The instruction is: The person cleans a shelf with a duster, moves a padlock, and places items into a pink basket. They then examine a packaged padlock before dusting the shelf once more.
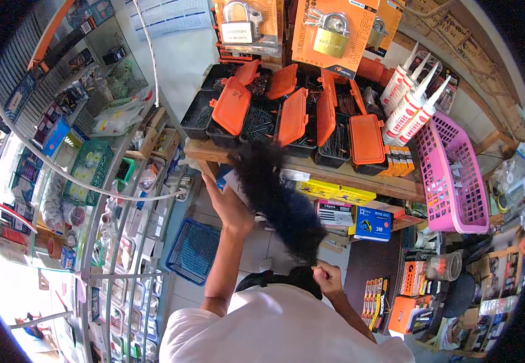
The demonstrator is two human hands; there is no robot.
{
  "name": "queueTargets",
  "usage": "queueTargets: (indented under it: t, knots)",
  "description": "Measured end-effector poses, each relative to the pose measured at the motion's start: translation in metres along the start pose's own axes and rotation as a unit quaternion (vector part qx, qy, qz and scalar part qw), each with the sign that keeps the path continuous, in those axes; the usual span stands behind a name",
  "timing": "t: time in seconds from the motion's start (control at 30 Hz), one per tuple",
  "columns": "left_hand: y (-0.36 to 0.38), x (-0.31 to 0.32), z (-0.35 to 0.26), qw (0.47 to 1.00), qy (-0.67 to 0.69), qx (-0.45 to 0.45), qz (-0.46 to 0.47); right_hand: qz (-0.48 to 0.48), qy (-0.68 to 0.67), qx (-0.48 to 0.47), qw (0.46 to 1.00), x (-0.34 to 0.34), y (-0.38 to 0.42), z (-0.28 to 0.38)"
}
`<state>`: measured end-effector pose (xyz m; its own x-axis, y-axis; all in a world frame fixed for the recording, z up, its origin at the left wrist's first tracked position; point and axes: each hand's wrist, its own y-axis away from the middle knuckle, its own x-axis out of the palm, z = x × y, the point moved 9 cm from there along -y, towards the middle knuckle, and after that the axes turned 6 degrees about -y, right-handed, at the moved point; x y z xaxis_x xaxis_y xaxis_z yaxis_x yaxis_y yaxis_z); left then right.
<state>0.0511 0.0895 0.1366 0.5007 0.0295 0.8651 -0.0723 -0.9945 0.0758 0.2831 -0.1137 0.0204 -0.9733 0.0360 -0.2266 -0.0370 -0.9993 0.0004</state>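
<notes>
My right hand (328, 278), low and close to my body, is closed around the handle end of a black feather duster (286, 215). The duster slants up and left, its feathery tip reaching the front edge of the wooden shelf (359, 175) and overlapping the front of the black bins. My left hand (229, 209) is raised left of the duster with fingers stretched out, holding nothing, near the shelf's left corner. Along that shelf, black bins (261, 123) with orange lids (232, 106) hold nails or screws.
White sealant tubes (404, 115) and a pink basket (456, 175) stand at the shelf's right. Packaged padlocks (332, 39) hang above. Below are a yellow box (335, 190) and a blue 3M box (372, 224). Left are a blue basket (193, 251) and a glass display case (117, 242).
</notes>
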Motion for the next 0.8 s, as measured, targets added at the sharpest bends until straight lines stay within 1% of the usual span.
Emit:
queueTargets:
  t: [0.07,0.1,0.17,0.2,0.23,0.27,0.3,0.33,0.37,0.4,0.43,0.47,0.5,0.53,0.57,0.6,0.63,0.67,0.7,0.73,0.8]
  knots:
    - [-0.002,0.007,-0.004,0.996,-0.031,0.051,0.067,0.047,0.01,-0.041,0.998,0.01,-0.004,0.013]
    - [0.0,0.008,-0.007,0.996,-0.031,0.05,0.068,0.046,0.01,-0.042,0.998,0.01,-0.002,0.01]
    - [0.008,0.029,-0.004,0.983,0.046,-0.006,0.179,-0.015,-0.032,-0.017,0.999,-0.001,0.0,-0.003]
    - [0.006,0.03,-0.003,0.983,0.046,-0.006,0.179,-0.015,-0.032,-0.016,0.999,-0.002,0.001,-0.003]
    - [-0.003,0.008,0.0,0.998,0.036,0.0,0.055,0.026,-0.016,-0.005,1.0,0.002,0.001,-0.003]
    - [-0.006,-0.017,0.003,0.997,0.026,0.007,-0.068,0.067,0.001,0.005,0.998,0.006,0.001,-0.005]
    - [-0.007,0.006,0.01,0.962,0.002,-0.019,0.272,0.066,0.001,0.006,0.998,0.005,0.004,-0.011]
    - [-0.011,0.006,0.008,0.961,0.042,-0.035,0.27,0.04,-0.029,0.008,0.999,0.001,0.006,-0.02]
    - [-0.015,-0.015,0.01,0.989,0.033,-0.021,0.143,0.015,-0.059,0.01,0.998,-0.004,0.008,-0.029]
    - [-0.002,-0.005,-0.001,1.0,0.023,-0.007,0.012,0.014,-0.059,0.01,0.998,-0.004,0.007,-0.027]
    - [-0.013,-0.021,-0.003,0.997,-0.056,0.045,-0.016,0.035,-0.04,0.009,0.999,-0.001,0.007,-0.024]
    - [-0.012,-0.022,-0.004,0.997,-0.055,0.045,-0.017,0.057,-0.02,0.007,0.998,0.002,0.007,-0.022]
    - [-0.008,0.009,0.0,0.986,0.037,0.009,0.16,0.057,-0.02,0.007,0.998,0.003,0.008,-0.025]
    - [0.007,0.036,-0.002,0.934,0.127,-0.027,0.332,0.044,-0.035,-0.005,0.998,0.002,0.009,-0.03]
    - [0.004,0.025,0.002,0.962,0.04,-0.056,0.265,0.031,-0.048,-0.017,0.998,0.001,0.009,-0.034]
    - [0.006,0.034,0.002,0.962,0.04,-0.056,0.266,0.019,-0.062,-0.028,0.998,-0.001,0.01,-0.035]
    - [0.001,0.026,0.0,0.987,0.02,-0.032,0.157,0.018,-0.062,-0.028,0.998,-0.001,0.01,-0.035]
    - [-0.002,0.012,-0.003,0.999,-0.001,-0.008,0.045,0.033,-0.04,-0.03,0.998,0.002,0.009,-0.033]
    - [0.003,0.032,-0.003,0.981,0.021,-0.029,0.188,0.047,-0.018,-0.032,0.998,0.005,0.008,-0.032]
    - [0.002,0.029,-0.002,0.981,0.021,-0.027,0.189,0.048,-0.018,-0.033,0.998,0.007,0.009,-0.036]
    - [-0.001,0.01,0.002,0.998,-0.003,-0.034,0.055,0.003,-0.077,0.002,0.997,0.002,0.013,-0.053]
